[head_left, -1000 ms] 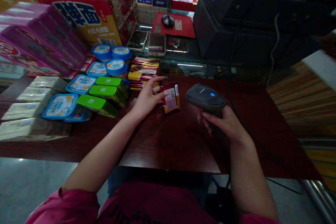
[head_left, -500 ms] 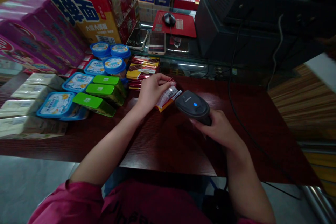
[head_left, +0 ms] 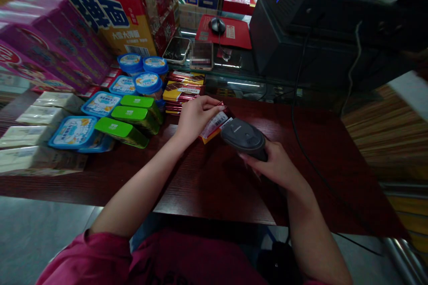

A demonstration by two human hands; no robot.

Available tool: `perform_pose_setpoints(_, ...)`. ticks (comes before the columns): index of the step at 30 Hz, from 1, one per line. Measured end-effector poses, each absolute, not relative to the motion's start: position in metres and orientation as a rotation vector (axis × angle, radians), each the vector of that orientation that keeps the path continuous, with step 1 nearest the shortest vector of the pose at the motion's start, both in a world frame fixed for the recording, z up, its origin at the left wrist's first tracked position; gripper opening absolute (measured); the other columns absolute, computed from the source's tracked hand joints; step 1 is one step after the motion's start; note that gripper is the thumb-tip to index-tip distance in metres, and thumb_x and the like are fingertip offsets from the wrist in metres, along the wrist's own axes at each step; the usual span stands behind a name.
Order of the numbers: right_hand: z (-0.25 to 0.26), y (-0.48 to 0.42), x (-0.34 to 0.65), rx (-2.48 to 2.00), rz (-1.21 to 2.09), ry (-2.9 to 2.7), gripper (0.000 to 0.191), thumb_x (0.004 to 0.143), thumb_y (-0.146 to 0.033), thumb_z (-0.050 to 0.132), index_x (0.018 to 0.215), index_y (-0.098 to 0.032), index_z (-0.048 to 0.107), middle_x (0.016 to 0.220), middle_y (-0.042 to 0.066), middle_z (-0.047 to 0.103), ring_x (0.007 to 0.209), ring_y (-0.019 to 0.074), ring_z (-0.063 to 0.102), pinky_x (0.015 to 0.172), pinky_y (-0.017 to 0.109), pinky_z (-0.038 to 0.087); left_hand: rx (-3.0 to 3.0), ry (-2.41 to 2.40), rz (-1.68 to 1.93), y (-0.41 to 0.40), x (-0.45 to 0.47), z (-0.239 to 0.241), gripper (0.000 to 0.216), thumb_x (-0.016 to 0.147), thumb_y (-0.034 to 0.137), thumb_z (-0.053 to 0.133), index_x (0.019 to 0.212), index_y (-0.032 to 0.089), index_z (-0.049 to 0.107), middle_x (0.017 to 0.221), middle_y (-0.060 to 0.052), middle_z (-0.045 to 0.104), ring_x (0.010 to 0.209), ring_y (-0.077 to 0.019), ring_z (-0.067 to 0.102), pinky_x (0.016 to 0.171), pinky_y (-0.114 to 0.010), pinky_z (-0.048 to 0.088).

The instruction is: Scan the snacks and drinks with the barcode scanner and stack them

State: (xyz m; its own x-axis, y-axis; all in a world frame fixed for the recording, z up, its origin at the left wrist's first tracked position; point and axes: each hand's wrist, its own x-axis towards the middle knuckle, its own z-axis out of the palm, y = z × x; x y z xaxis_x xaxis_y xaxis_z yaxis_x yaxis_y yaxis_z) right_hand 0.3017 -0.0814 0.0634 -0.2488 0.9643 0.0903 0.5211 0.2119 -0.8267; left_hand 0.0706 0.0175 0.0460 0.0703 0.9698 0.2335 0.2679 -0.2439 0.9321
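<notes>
My left hand (head_left: 199, 118) is closed on a red-and-yellow snack packet (head_left: 216, 125), its barcode side facing up. My right hand (head_left: 276, 160) grips a black barcode scanner (head_left: 245, 136) by its handle, with the scanner's head close to the packet's right edge. Beyond my left wrist lie more red-and-yellow packets (head_left: 183, 90) in a stack. Left of them are green-topped canisters (head_left: 133, 112), blue-lidded round cups (head_left: 147, 81) and blue-lidded rectangular tubs (head_left: 73, 131). The scanner's light is not visible now.
Purple boxes (head_left: 50, 40) and a large noodle carton (head_left: 110, 22) stand at the far left. White-wrapped packs (head_left: 23, 136) line the left side. Behind are two phones (head_left: 177, 50), a mouse (head_left: 216, 26) on a red mat and black equipment (head_left: 287, 40). A black cable (head_left: 296, 133) crosses the wooden counter (head_left: 214, 187).
The blue light on the scanner has gone out. The scanner has shifted slightly left and down toward the packet, which has tilted a little in my left hand.
</notes>
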Motion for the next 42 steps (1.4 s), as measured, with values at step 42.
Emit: perform_pose_setpoints(42, 0.064, -0.065, 0.338, -1.324, 1.149, -1.111, 0.038, 0.088, -0.059, 0.078, 0.104, -0.027, 0.065, 0.076, 0.0, 0.064, 0.048, 0.0152, 0.054, 0.04, 0.029, 0.046, 2.694, 1.014, 0.723, -0.018, 0.074, 0.003, 0.038, 0.106, 0.026, 0.06, 0.141, 0.013, 0.063, 0.142, -0.016, 0.073, 0.134, -0.0251, 0.07, 0.116, -0.04, 0.056)
